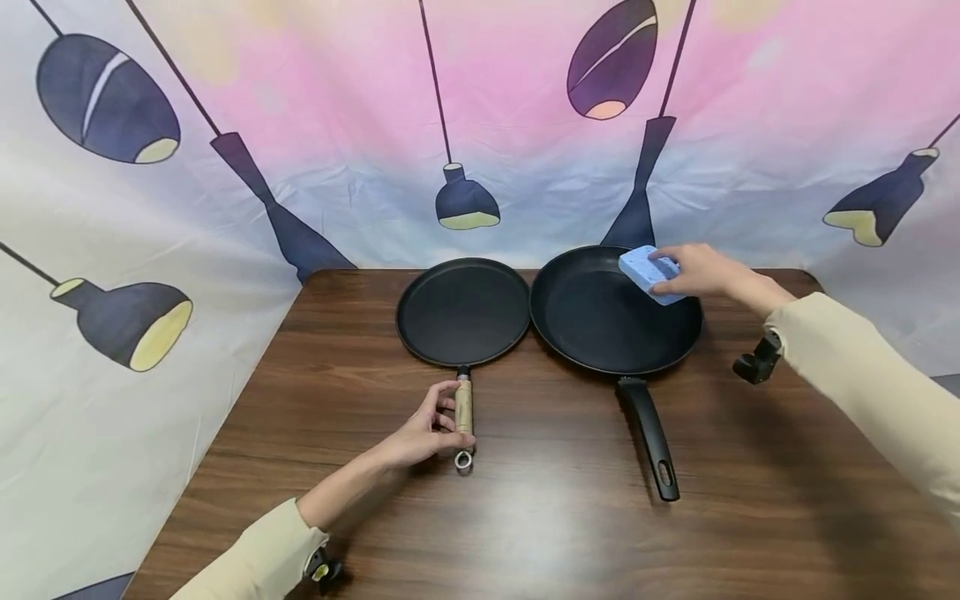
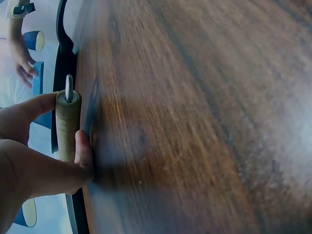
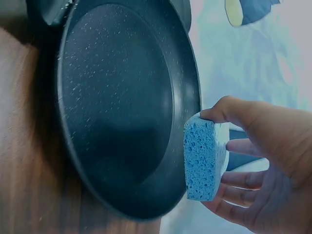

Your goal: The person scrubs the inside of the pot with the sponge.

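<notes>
A flat black griddle pan (image 1: pixel 463 310) lies on the table, its wooden handle (image 1: pixel 464 407) pointing toward me. My left hand (image 1: pixel 422 429) grips that handle between thumb and fingers; in the left wrist view the handle's metal ring (image 2: pixel 69 87) shows beyond the grip. A deeper black frying pan (image 1: pixel 600 321) rests to the right, its rim against or very near the griddle pan's. Over its far right side, my right hand (image 1: pixel 697 268) pinches a light blue sponge (image 1: pixel 649 273). The right wrist view shows the porous sponge (image 3: pixel 200 158) at the pan's rim; whether they touch I cannot tell.
The frying pan's black handle (image 1: pixel 651 437) extends toward the front of the brown wooden table (image 1: pixel 360 333). Behind the table hangs a cloth backdrop (image 1: pixel 360 100) printed with lamps. Each sleeve has a small dark device (image 1: pixel 759 358) at the wrist.
</notes>
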Demonstrator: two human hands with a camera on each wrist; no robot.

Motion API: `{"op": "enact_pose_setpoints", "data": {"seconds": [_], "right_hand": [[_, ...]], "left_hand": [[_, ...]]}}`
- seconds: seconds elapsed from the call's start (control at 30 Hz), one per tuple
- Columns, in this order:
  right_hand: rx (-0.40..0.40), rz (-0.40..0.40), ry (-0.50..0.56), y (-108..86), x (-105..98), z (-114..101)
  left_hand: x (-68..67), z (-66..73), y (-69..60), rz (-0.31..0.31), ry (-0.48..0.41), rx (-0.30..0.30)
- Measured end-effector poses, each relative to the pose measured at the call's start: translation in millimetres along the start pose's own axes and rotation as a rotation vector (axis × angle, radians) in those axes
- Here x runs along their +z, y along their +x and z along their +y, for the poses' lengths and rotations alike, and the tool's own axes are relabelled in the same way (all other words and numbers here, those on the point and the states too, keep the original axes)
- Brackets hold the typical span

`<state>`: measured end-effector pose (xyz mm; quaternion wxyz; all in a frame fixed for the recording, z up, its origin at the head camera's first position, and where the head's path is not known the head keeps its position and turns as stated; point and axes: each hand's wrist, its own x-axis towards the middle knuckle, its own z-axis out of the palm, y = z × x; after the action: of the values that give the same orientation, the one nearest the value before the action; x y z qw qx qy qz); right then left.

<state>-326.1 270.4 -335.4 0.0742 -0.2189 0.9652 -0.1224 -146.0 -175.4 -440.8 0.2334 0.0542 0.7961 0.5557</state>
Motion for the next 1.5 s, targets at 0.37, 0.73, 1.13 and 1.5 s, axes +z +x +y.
{"op": "enact_pose_setpoints", "data": {"seconds": [0.37,0.73,1.13,1.5], "right_hand": [[-0.021,-0.026,-0.012,23.4,6.1,-38.5],[-0.119,-0.04,0.022,45.1,22.8,-86.0],[-0.126,-0.084,0.082,72.8,50.9,-139.1],[-0.212,-0.116,0.086,114.3,71.2,-180.6]], "left_hand": [[-4.7,-0.7,-0.3,-0.017,0.003,-0.015],[0.4,0.4,0.0,0.03,-0.011,-0.054],[-0.5,-1.8,-1.6,0.025,0.016,-0.068],[-3.3,-1.3,-1.1,0.019,0.011,-0.052]]}}
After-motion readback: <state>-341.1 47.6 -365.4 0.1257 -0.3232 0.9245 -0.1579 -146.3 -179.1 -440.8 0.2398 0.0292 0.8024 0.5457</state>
